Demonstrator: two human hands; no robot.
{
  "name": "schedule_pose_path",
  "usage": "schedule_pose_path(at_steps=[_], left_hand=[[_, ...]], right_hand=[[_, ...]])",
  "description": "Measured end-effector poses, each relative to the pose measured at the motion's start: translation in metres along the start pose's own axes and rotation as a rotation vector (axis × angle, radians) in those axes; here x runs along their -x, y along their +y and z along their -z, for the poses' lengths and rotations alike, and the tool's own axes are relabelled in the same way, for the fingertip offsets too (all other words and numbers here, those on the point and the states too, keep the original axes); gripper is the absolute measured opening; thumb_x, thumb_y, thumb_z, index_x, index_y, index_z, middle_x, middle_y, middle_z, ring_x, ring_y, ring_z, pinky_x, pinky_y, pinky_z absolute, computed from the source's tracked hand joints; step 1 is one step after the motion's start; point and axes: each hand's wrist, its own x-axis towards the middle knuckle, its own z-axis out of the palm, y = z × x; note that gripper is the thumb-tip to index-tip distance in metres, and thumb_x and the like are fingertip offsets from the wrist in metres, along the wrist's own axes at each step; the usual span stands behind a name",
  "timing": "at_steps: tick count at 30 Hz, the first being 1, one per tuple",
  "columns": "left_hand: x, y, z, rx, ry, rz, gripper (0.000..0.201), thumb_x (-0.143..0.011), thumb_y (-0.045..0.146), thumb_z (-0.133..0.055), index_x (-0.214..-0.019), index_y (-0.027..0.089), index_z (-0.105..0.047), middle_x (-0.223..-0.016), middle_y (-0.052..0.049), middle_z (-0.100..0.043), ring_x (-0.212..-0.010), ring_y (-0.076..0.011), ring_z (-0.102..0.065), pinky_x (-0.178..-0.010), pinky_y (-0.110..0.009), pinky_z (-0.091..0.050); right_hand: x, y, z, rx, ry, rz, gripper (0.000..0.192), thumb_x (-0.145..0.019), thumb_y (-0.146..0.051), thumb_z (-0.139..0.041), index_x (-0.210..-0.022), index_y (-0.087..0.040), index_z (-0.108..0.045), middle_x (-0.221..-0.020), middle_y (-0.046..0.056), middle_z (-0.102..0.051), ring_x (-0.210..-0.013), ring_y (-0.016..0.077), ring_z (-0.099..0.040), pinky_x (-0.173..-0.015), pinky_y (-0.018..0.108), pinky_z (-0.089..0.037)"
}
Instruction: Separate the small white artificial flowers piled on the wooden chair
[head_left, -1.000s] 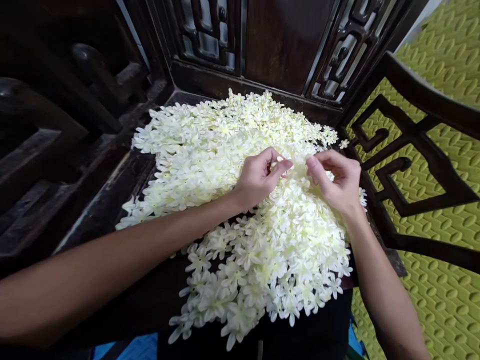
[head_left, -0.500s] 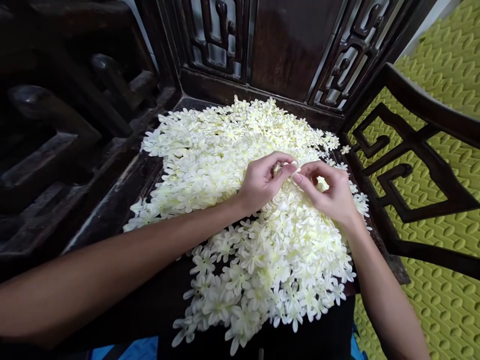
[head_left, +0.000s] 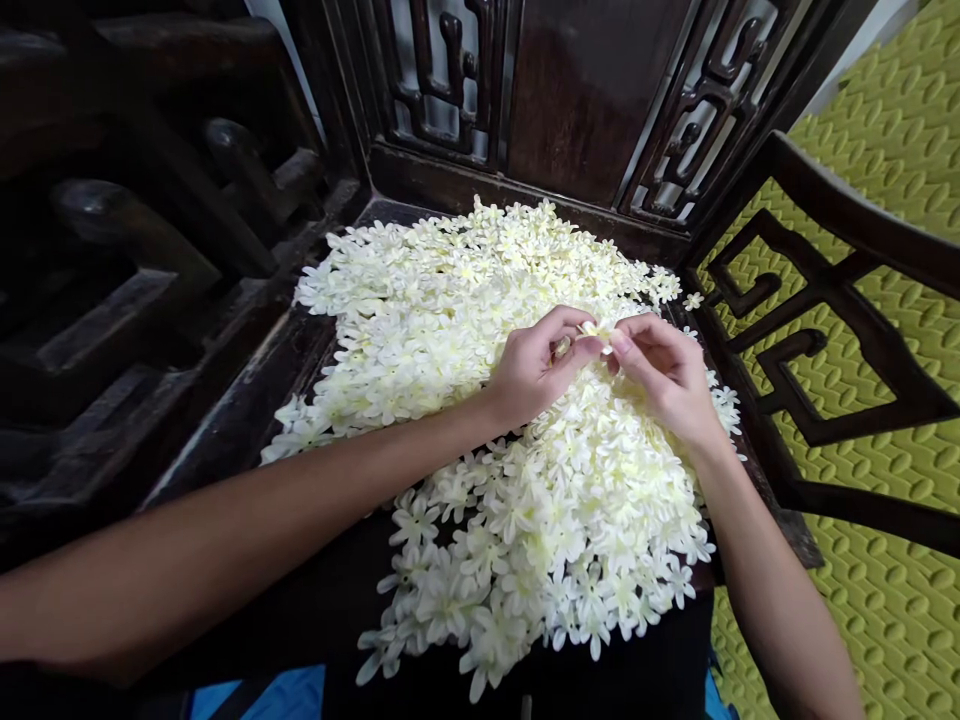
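A small pale yellow-white artificial flower (head_left: 598, 335) is pinched between both my hands, just above a wide heap of like flowers (head_left: 420, 330). My left hand (head_left: 541, 362) grips it from the left with thumb and forefinger. From the right, my right hand (head_left: 664, 372) pinches the same flower, its fingertips almost meeting the left ones. Part of the flower is hidden behind the fingers. The heap spreads beneath both hands and forearms and reaches the near edge by my lap.
The flowers lie on a dark wooden chair seat (head_left: 247, 400). Around it stand a carved back panel (head_left: 592, 100), a left armrest (head_left: 135, 230) and an openwork right armrest (head_left: 832, 290). A yellow-green textured mat (head_left: 885, 600) covers the floor at right.
My hands have drawn slightly apart, the right one moving a little rightward. More of the flower's petals now show between the fingertips. The view has shifted slightly.
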Motion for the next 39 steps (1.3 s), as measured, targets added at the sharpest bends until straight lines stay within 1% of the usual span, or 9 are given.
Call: schedule_pose_path(at_steps=[3,5,12,19,29,33,35,37,39], left_hand=[[-0.0018,0.0018,-0.0004,-0.026,0.003,-0.095,0.015,-0.091,0.035,-0.063,-0.089,0.02,-0.06,-0.077,0.001,-0.059,-0.068,-0.0102,-0.053,-0.062,-0.025,-0.041],[-0.0022,0.0034,-0.0002,-0.011,-0.005,-0.091,0.015,-0.094,0.033,-0.058,-0.086,0.02,-0.059,-0.077,0.0,-0.059,-0.072,-0.0109,-0.054,-0.065,-0.026,-0.042],[-0.0012,0.0052,0.0032,0.025,-0.016,0.023,0.028,-0.096,0.039,-0.054,-0.077,0.019,-0.053,-0.067,0.003,-0.045,-0.063,-0.0094,-0.042,-0.057,-0.026,-0.032],[-0.0017,0.0056,0.0028,0.055,-0.022,0.054,0.031,-0.096,0.042,-0.054,-0.075,0.019,-0.051,-0.066,0.003,-0.044,-0.061,-0.0092,-0.039,-0.055,-0.026,-0.03],[-0.0018,0.0051,0.0027,0.058,-0.034,0.051,0.031,-0.096,0.042,-0.054,-0.075,0.019,-0.051,-0.066,0.002,-0.047,-0.06,-0.0094,-0.04,-0.055,-0.027,-0.034],[-0.0012,0.0012,-0.0017,0.05,0.06,0.031,0.016,-0.093,0.038,-0.06,-0.096,0.024,-0.053,-0.077,0.002,-0.053,-0.064,-0.0096,-0.048,-0.058,-0.026,-0.04],[-0.0014,0.0,-0.0039,0.06,0.111,0.006,0.021,-0.091,0.035,-0.064,-0.106,0.027,-0.05,-0.084,0.001,-0.055,-0.069,-0.0101,-0.052,-0.061,-0.026,-0.043],[-0.002,0.0,-0.0045,0.059,0.129,-0.051,0.02,-0.091,0.033,-0.064,-0.103,0.026,-0.05,-0.085,0.001,-0.055,-0.073,-0.0108,-0.055,-0.063,-0.026,-0.045],[-0.0029,0.0013,-0.0035,0.04,0.091,-0.093,0.013,-0.092,0.034,-0.061,-0.097,0.024,-0.054,-0.085,0.0,-0.056,-0.075,-0.0113,-0.055,-0.065,-0.027,-0.046]], right_hand=[[0.0001,-0.0015,0.0007,-0.035,0.019,0.011,0.008,-0.094,-0.026,-0.068,-0.09,-0.02,-0.068,-0.078,0.0,-0.061,-0.069,0.0115,-0.058,-0.064,0.025,-0.045],[0.0006,-0.0023,0.0014,-0.042,-0.01,-0.007,0.007,-0.094,-0.026,-0.068,-0.091,-0.019,-0.069,-0.077,0.001,-0.062,-0.069,0.0114,-0.058,-0.064,0.025,-0.045],[0.0021,-0.0082,0.0055,-0.105,-0.088,-0.035,0.01,-0.088,-0.017,-0.073,-0.098,-0.017,-0.076,-0.088,0.003,-0.07,-0.078,0.0122,-0.065,-0.071,0.024,-0.052],[0.0016,-0.0062,0.0046,-0.112,-0.07,-0.008,0.019,-0.081,-0.007,-0.078,-0.096,-0.018,-0.078,-0.088,0.002,-0.073,-0.08,0.0119,-0.069,-0.073,0.022,-0.056],[0.0018,-0.0064,0.0021,-0.082,-0.066,-0.001,0.019,-0.081,-0.008,-0.079,-0.096,-0.02,-0.079,-0.085,0.001,-0.073,-0.076,0.0116,-0.068,-0.068,0.022,-0.054],[0.0022,-0.0076,0.0027,-0.049,-0.045,0.023,0.016,-0.08,-0.008,-0.079,-0.093,-0.019,-0.078,-0.083,0.001,-0.072,-0.072,0.0111,-0.065,-0.065,0.023,-0.051],[0.0026,-0.0089,0.0032,-0.01,-0.024,0.034,0.014,-0.08,-0.009,-0.079,-0.09,-0.018,-0.077,-0.08,0.0,-0.071,-0.069,0.0107,-0.063,-0.064,0.023,-0.05],[0.0031,-0.0097,0.0036,0.031,0.001,0.048,0.013,-0.079,-0.009,-0.079,-0.088,-0.018,-0.077,-0.079,0.0,-0.07,-0.067,0.0106,-0.06,-0.063,0.024,-0.049],[0.0034,-0.0096,0.0036,0.058,0.013,0.059,0.011,-0.079,-0.011,-0.08,-0.088,-0.018,-0.076,-0.078,0.0,-0.07,-0.066,0.0113,-0.059,-0.061,0.025,-0.046]])
